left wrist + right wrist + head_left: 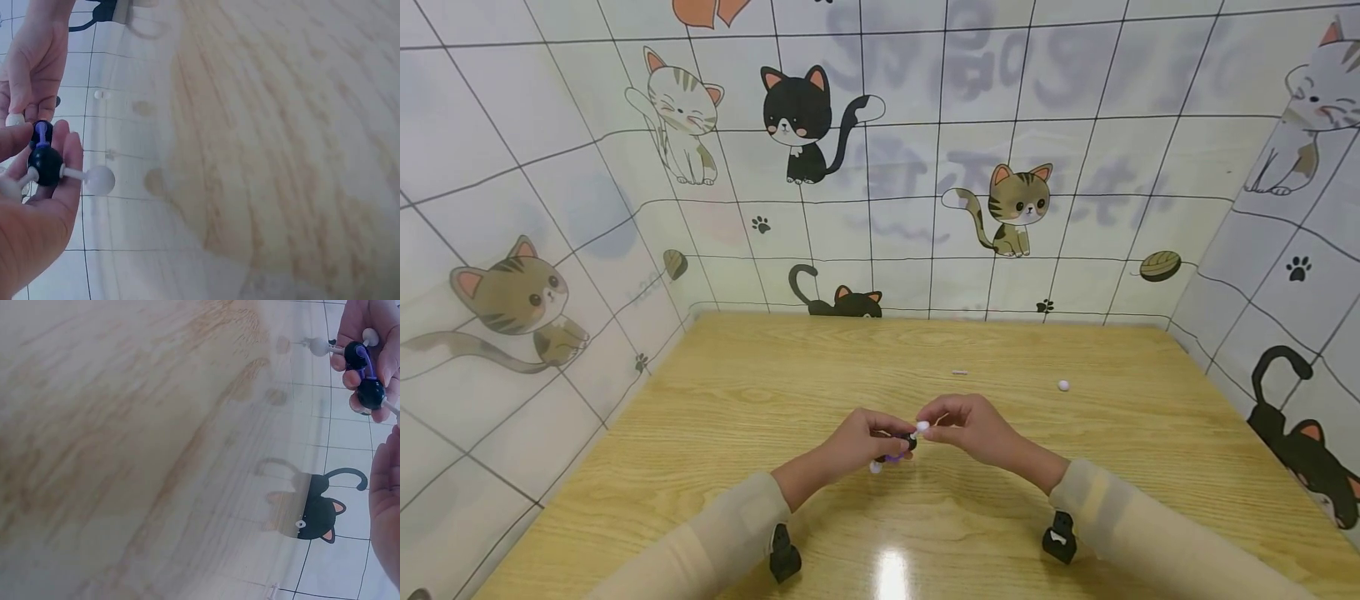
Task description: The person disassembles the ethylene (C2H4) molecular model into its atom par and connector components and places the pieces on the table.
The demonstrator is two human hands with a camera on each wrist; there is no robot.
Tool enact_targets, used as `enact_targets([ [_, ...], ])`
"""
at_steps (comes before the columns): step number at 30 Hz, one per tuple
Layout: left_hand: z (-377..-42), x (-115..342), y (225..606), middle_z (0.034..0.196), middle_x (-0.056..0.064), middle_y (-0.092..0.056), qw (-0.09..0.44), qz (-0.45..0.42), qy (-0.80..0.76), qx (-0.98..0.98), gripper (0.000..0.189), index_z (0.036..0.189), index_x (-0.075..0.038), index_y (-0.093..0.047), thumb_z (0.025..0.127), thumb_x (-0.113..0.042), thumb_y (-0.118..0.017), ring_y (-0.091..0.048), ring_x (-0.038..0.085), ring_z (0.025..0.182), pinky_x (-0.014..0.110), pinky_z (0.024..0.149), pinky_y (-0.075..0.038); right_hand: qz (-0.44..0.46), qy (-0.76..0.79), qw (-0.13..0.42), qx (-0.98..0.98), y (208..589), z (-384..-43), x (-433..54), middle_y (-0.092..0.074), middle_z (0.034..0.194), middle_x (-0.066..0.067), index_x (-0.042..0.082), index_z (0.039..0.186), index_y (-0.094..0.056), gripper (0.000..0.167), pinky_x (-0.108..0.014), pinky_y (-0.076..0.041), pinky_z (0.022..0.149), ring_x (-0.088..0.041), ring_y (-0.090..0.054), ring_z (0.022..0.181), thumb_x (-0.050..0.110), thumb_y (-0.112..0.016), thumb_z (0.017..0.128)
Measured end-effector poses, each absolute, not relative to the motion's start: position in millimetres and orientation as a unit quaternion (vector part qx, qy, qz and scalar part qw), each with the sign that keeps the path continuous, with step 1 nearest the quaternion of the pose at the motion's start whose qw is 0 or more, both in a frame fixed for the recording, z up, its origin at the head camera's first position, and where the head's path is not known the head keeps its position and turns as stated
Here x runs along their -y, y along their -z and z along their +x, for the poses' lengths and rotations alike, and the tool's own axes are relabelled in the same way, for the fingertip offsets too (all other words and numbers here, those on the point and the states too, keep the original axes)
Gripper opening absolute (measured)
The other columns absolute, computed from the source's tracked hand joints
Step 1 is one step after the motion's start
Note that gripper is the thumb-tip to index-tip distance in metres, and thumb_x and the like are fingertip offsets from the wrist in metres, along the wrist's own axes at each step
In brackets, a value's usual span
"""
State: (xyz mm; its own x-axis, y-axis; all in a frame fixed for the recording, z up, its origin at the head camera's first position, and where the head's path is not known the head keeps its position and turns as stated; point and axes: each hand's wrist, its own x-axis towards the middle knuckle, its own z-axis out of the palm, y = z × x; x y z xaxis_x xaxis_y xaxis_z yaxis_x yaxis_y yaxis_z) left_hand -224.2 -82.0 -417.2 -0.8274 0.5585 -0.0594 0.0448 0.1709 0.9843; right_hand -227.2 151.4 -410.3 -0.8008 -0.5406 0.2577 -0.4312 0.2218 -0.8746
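Note:
A ball-and-stick molecular model, with two black balls (pixel 371 394) joined by curved purple links (pixel 367 357), is held between the thumb and fingers of my left hand (pixel 856 443). White balls (pixel 100 180) on short white sticks (pixel 74 174) stand out from one black ball. From the right, my right hand (pixel 977 429) pinches a white ball (pixel 922 426) against the model's other end, where a white stick joins the second black ball. Both hands are raised near the middle of the table, close together. Fingers hide part of the model.
A loose white ball (pixel 1063 386) lies on the wooden table (pixel 760 367) at the right rear. Farther left is a small pale stick (pixel 959 372). Cat-printed sheets (pixel 902 167) stand around the table's back and sides.

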Motion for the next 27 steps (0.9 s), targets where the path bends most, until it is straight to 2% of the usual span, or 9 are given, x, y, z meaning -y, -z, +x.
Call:
enact_targets([
  [6,-226.2,80.4,419.2,0.1,0.011,-0.071,0.218,0.189,-0.628,-0.723,0.021,0.114,0.001,-0.069,0.095,-0.007,-0.063,-0.069,0.021,0.087,0.031,0.075,-0.055,-0.323,0.549,0.04,-0.77,411.2,-225.8,-152.7,-0.069,0.1,-0.011,-0.001,0.104,-0.07,0.015,-0.034,-0.054,0.078,-0.026,-0.065,0.09,0.006,-0.069,0.091],
  [13,-224.4,78.4,419.4,0.105,0.022,-0.067,0.231,0.169,-0.649,-0.705,0.023,0.113,0.0,-0.068,0.094,-0.011,-0.065,-0.07,0.029,0.086,0.032,0.072,-0.056,-0.32,0.559,0.035,-0.764,414.8,-223.5,-152.3,-0.069,0.096,-0.012,0.001,0.102,-0.071,0.014,-0.032,-0.055,0.072,-0.027,-0.064,0.083,0.004,-0.07,0.089],
  [20,-222.9,77.0,420.8,0.107,0.024,-0.065,0.213,0.183,-0.646,-0.71,0.021,0.11,0.001,-0.069,0.093,-0.01,-0.066,-0.068,0.036,0.089,0.032,0.07,-0.056,-0.298,0.572,0.049,-0.763,415.3,-221.7,-153.5,-0.069,0.096,-0.014,-0.006,0.106,-0.069,0.019,-0.031,-0.055,0.075,-0.024,-0.066,0.085,0.006,-0.069,0.09],
  [23,-222.8,76.3,420.5,0.097,0.021,-0.068,0.197,0.194,-0.638,-0.719,0.02,0.108,0.001,-0.07,0.093,-0.013,-0.067,-0.068,0.035,0.083,0.03,0.066,-0.055,-0.292,0.571,0.052,-0.765,414.7,-220.9,-154.4,-0.069,0.097,-0.014,-0.005,0.107,-0.069,0.02,-0.031,-0.055,0.076,-0.022,-0.067,0.087,0.007,-0.069,0.091],
  [27,-222.8,75.6,421.1,0.083,0.012,-0.07,0.174,0.207,-0.627,-0.731,0.021,0.105,-0.001,-0.071,0.093,-0.018,-0.069,-0.065,0.025,0.071,0.028,0.06,-0.053,-0.284,0.574,0.057,-0.766,415.1,-220.4,-154.9,-0.07,0.097,-0.014,-0.004,0.107,-0.069,0.019,-0.031,-0.055,0.078,-0.02,-0.068,0.088,0.007,-0.069,0.091],
])
